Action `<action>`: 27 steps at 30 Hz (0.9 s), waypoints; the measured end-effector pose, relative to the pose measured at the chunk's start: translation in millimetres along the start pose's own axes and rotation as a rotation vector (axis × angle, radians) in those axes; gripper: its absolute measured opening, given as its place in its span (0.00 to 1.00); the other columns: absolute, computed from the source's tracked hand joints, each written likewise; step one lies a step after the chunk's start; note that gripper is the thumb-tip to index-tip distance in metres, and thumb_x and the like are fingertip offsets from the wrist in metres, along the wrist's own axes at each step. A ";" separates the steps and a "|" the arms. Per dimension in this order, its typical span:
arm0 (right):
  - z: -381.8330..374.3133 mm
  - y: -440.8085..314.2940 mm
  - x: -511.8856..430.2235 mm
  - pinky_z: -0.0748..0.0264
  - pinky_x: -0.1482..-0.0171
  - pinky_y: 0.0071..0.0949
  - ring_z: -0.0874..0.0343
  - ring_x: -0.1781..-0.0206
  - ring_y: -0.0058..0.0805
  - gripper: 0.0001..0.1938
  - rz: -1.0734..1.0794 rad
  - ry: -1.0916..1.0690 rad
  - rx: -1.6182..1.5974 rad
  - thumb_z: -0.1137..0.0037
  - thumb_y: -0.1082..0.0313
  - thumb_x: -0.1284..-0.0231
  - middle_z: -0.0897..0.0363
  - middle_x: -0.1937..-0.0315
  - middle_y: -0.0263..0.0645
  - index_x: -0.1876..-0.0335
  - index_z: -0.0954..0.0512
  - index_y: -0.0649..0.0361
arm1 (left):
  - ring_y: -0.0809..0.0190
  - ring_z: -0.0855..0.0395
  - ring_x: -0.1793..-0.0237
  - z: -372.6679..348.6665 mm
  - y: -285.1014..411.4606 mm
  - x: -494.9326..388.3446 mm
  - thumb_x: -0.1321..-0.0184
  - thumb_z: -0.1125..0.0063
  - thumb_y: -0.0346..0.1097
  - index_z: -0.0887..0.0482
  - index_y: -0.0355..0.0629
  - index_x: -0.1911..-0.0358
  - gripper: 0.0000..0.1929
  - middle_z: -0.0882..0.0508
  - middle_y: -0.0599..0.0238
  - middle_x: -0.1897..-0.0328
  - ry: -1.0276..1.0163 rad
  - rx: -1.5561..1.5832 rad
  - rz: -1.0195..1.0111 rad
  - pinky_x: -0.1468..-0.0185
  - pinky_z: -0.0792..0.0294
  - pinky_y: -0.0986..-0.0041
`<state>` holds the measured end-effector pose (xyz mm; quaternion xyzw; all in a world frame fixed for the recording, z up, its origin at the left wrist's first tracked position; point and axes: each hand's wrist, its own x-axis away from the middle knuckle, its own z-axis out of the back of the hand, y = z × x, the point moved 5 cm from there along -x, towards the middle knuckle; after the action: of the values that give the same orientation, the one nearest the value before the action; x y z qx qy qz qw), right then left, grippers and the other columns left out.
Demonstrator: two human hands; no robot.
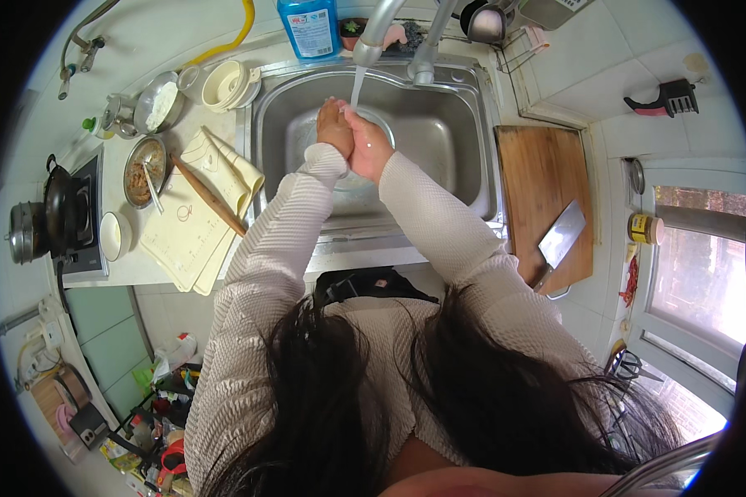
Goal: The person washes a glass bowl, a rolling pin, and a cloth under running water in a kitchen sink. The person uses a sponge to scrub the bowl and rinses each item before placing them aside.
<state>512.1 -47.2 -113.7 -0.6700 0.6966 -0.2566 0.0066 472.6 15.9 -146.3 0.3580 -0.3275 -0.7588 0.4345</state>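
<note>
Water runs from the grey faucet (371, 46) onto my two hands, which touch each other over the stainless steel sink (435, 143). My left hand (336, 127) lies against my right hand (370, 140), palms together or nearly so, near the sink's left half. I see no object in either hand, though the space between the palms is hidden. Beneath them, a round clear dish or bowl (384, 124) shows in part on the sink's bottom. Both knitted sleeves reach close to the wrists.
Left: a wooden rolling pin (205, 194) on a folded dough mat (183, 242), a bowl of filling (138, 186), a bowl of flour (161, 112). Right: a cleaver (562, 236) on a wooden cutting board (528, 168). A blue bottle (311, 31) stands behind the sink.
</note>
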 end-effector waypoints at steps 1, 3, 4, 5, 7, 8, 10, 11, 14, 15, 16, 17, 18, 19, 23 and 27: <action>4.4 -3.5 -1.0 0.30 0.49 0.32 0.28 0.49 0.30 0.17 0.021 0.049 0.123 0.51 0.57 0.37 0.28 0.52 0.36 0.47 0.32 0.57 | 0.45 0.31 0.44 6.1 17.2 -3.1 0.40 0.59 0.39 0.25 0.36 0.53 0.18 0.26 0.45 0.47 -0.133 -0.043 0.033 0.42 0.38 0.63; 8.5 -8.9 -5.4 0.30 0.49 0.32 0.28 0.50 0.31 0.17 0.041 0.139 0.373 0.50 0.59 0.38 0.29 0.51 0.39 0.47 0.33 0.58 | 0.44 0.25 0.52 11.7 31.3 -3.1 0.41 0.57 0.42 0.23 0.36 0.56 0.18 0.22 0.46 0.54 -0.383 -0.135 0.114 0.48 0.33 0.62; 9.4 -8.4 -9.8 0.30 0.50 0.32 0.28 0.51 0.32 0.17 0.027 0.100 0.394 0.49 0.60 0.38 0.29 0.51 0.40 0.48 0.33 0.59 | 0.44 0.22 0.61 11.4 23.7 -5.2 0.43 0.54 0.45 0.21 0.38 0.61 0.18 0.19 0.48 0.63 -0.408 -0.197 -0.059 0.57 0.30 0.60; 13.1 -8.2 -13.2 0.29 0.50 0.32 0.27 0.51 0.32 0.18 0.013 0.061 0.414 0.48 0.61 0.39 0.29 0.52 0.40 0.48 0.34 0.60 | 0.44 0.21 0.61 8.0 5.8 -10.7 0.44 0.53 0.46 0.21 0.39 0.62 0.17 0.19 0.48 0.63 -0.427 -0.110 0.067 0.56 0.30 0.61; 13.3 -5.9 -11.1 0.28 0.53 0.32 0.26 0.53 0.33 0.19 -0.044 -0.021 0.419 0.46 0.62 0.40 0.28 0.53 0.40 0.48 0.34 0.62 | 0.45 0.21 0.60 5.4 -14.9 -14.6 0.45 0.51 0.47 0.20 0.41 0.64 0.16 0.18 0.49 0.63 -0.469 0.065 0.320 0.56 0.30 0.62; 14.5 -4.3 -7.2 0.27 0.54 0.32 0.26 0.55 0.33 0.19 -0.088 -0.070 0.407 0.46 0.62 0.41 0.28 0.53 0.40 0.48 0.35 0.62 | 0.46 0.21 0.60 4.8 -21.3 -12.6 0.45 0.50 0.47 0.19 0.42 0.64 0.16 0.18 0.50 0.64 -0.450 0.083 0.359 0.56 0.30 0.62; 11.4 -2.7 -1.6 0.27 0.56 0.33 0.25 0.56 0.32 0.20 -0.113 -0.035 0.441 0.45 0.60 0.41 0.28 0.54 0.40 0.49 0.35 0.64 | 0.47 0.20 0.61 5.5 -19.0 -5.3 0.45 0.50 0.47 0.19 0.43 0.64 0.15 0.18 0.51 0.64 -0.421 0.115 0.437 0.56 0.30 0.63; 10.8 -2.2 -1.7 0.26 0.57 0.33 0.25 0.56 0.33 0.20 -0.095 0.045 0.488 0.46 0.59 0.41 0.28 0.54 0.41 0.49 0.34 0.64 | 0.47 0.20 0.60 4.6 -13.3 -0.1 0.46 0.49 0.45 0.19 0.42 0.64 0.15 0.18 0.51 0.65 -0.421 -0.026 0.363 0.56 0.30 0.63; 39.3 -18.5 -15.2 0.26 0.57 0.32 0.25 0.55 0.33 0.20 0.004 0.298 0.679 0.50 0.58 0.39 0.28 0.53 0.44 0.50 0.32 0.67 | 0.48 0.20 0.58 5.1 42.8 4.3 0.52 0.43 0.38 0.19 0.39 0.65 0.12 0.18 0.49 0.63 -0.749 -0.393 -0.140 0.55 0.29 0.62; 47.6 -20.5 -24.2 0.26 0.57 0.32 0.25 0.55 0.33 0.19 0.033 0.364 0.755 0.51 0.58 0.38 0.28 0.53 0.45 0.50 0.31 0.67 | 0.48 0.20 0.58 2.2 40.6 3.2 0.53 0.42 0.37 0.19 0.39 0.65 0.13 0.18 0.48 0.63 -0.702 -0.393 -0.152 0.55 0.29 0.62; 48.7 -21.3 -23.9 0.26 0.57 0.30 0.24 0.56 0.34 0.20 0.027 0.327 0.683 0.58 0.57 0.36 0.28 0.53 0.46 0.51 0.30 0.68 | 0.48 0.21 0.58 -4.7 36.2 6.5 0.55 0.40 0.36 0.19 0.38 0.65 0.13 0.18 0.48 0.62 -0.657 -0.394 -0.163 0.55 0.29 0.62; 48.6 -20.1 -23.6 0.26 0.58 0.31 0.24 0.57 0.34 0.20 0.052 0.307 0.748 0.59 0.57 0.35 0.28 0.53 0.45 0.51 0.30 0.68 | 0.48 0.21 0.57 -7.9 29.9 8.5 0.56 0.39 0.35 0.19 0.38 0.64 0.14 0.18 0.47 0.62 -0.613 -0.395 -0.174 0.54 0.29 0.62; 47.3 -25.4 -18.3 0.25 0.58 0.31 0.24 0.57 0.34 0.20 0.085 0.301 0.817 0.61 0.57 0.35 0.27 0.53 0.44 0.50 0.31 0.67 | 0.48 0.20 0.58 -5.5 43.4 6.1 0.56 0.39 0.36 0.19 0.38 0.63 0.15 0.19 0.47 0.60 -0.725 -0.345 -0.212 0.53 0.29 0.63; 32.1 -24.8 -9.2 0.25 0.59 0.31 0.24 0.58 0.34 0.20 0.106 0.275 0.888 0.62 0.56 0.35 0.27 0.53 0.44 0.50 0.31 0.67 | 0.47 0.21 0.58 -2.9 32.2 2.3 0.55 0.39 0.37 0.19 0.39 0.62 0.16 0.19 0.47 0.60 -0.698 -0.394 -0.224 0.53 0.29 0.63; 4.3 -19.3 7.4 0.24 0.60 0.35 0.24 0.57 0.32 0.20 -0.120 0.174 0.865 0.62 0.54 0.34 0.27 0.54 0.41 0.47 0.33 0.64 | 0.50 0.21 0.54 13.1 45.4 -8.7 0.48 0.44 0.42 0.23 0.45 0.53 0.18 0.20 0.53 0.54 -0.830 -0.424 0.121 0.51 0.30 0.66; 16.9 -20.2 -22.6 0.25 0.56 0.34 0.24 0.57 0.32 0.20 -0.195 0.128 0.698 0.54 0.57 0.37 0.26 0.55 0.42 0.48 0.33 0.65 | 0.53 0.25 0.48 20.9 76.3 0.8 0.44 0.49 0.43 0.26 0.46 0.50 0.19 0.24 0.54 0.47 -0.768 -0.764 -0.144 0.46 0.32 0.63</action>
<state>539.2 -31.4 -128.5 -0.6733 0.4990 -0.5196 0.1664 487.5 -12.1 -73.8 -0.1067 -0.1383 -0.9277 0.3298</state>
